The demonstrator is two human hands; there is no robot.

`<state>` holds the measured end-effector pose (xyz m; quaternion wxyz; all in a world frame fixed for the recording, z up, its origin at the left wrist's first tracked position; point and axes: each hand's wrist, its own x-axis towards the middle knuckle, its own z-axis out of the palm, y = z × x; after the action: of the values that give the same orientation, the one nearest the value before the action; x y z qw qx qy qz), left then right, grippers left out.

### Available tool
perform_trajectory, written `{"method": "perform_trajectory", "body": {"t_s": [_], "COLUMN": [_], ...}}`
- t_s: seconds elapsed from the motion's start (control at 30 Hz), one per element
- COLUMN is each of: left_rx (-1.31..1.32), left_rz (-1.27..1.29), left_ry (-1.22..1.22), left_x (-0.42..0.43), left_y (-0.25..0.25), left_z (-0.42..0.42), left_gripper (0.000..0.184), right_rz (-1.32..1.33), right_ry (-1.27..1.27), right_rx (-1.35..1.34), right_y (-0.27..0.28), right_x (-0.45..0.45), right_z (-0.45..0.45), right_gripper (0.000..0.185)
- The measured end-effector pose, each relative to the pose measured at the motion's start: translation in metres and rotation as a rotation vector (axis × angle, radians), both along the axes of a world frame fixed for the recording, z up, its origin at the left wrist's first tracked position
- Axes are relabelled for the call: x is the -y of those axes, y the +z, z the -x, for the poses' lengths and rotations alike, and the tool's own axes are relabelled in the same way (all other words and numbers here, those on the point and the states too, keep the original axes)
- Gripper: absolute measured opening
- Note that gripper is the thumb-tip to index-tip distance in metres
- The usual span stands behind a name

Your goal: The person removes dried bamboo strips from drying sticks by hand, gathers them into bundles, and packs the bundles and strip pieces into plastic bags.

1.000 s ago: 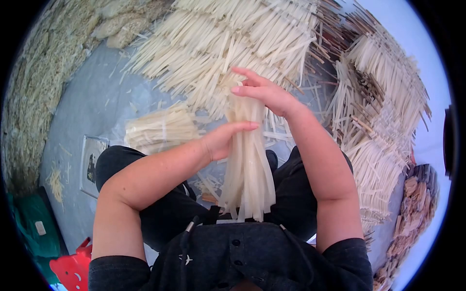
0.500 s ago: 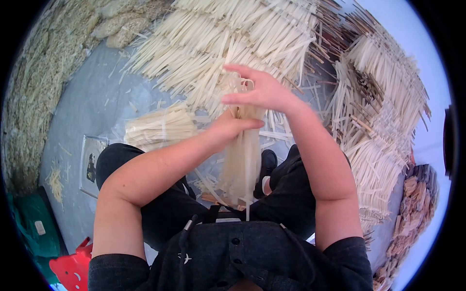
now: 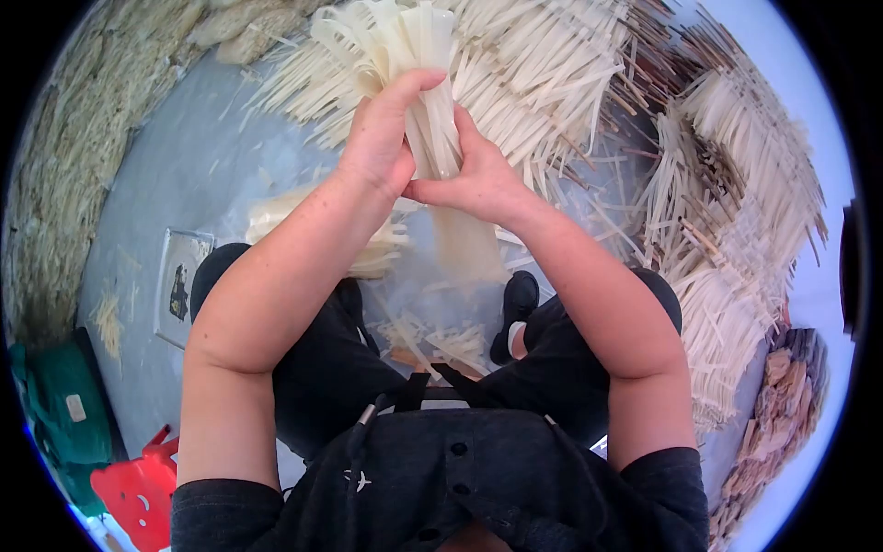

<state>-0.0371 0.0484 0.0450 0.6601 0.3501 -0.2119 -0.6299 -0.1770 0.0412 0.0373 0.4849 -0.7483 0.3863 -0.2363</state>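
Note:
A bundle of pale, translucent flat strips (image 3: 423,101) is raised in front of me, its upper end fanned out in loops. My left hand (image 3: 384,138) is wrapped round the bundle's middle, thumb across the front. Lower down, my right hand (image 3: 474,175) closes on its lower part, with the thumb pointing left. The bundle's lower end (image 3: 464,244) hangs beneath my right hand and is blurred. Behind my left forearm lies another bundle of pale strips (image 3: 377,253), partly hidden.
Layered pale strips (image 3: 543,83) spread across the far floor, with another long heap (image 3: 717,313) at the right. A framed tray (image 3: 175,285) lies left of my knee. A red plastic object (image 3: 138,492) and green bag (image 3: 69,405) are at lower left; scraps lie between my feet.
The bundle has risen and moved away from my body, its looped end now spread at the top. My left hand has moved up and left with it; my right hand has dropped below and closed on it.

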Motion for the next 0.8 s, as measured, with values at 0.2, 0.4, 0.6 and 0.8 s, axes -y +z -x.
{"method": "perform_trajectory", "body": {"t_s": [0.2,0.4,0.6,0.8], "left_rx": [0.023,0.451,1.183,1.231], "left_rz": [0.107,0.177,-0.036,-0.389], "left_ry": [0.023,-0.243,-0.512,-0.559], "left_x": [-0.004,0.005,0.027,0.011], "left_y": [0.015,0.023,-0.035,-0.196], "left_z": [-0.012,-0.05,-0.151,-0.211], "left_gripper": [0.045,0.054,0.049,0.038], "right_rz": [0.184,0.134,-0.054,-0.341], "right_ry": [-0.093,-0.131,-0.189,-0.388], "right_rx": [0.02,0.042,0.021,-0.047], "right_y": [0.007,0.004,-0.071,-0.226], "right_x": [-0.002,0.018,0.084,0.112], "right_z": [-0.026,-0.05,-0.053,-0.031], "right_gripper": [0.108,0.092,0.065,0.061]}}
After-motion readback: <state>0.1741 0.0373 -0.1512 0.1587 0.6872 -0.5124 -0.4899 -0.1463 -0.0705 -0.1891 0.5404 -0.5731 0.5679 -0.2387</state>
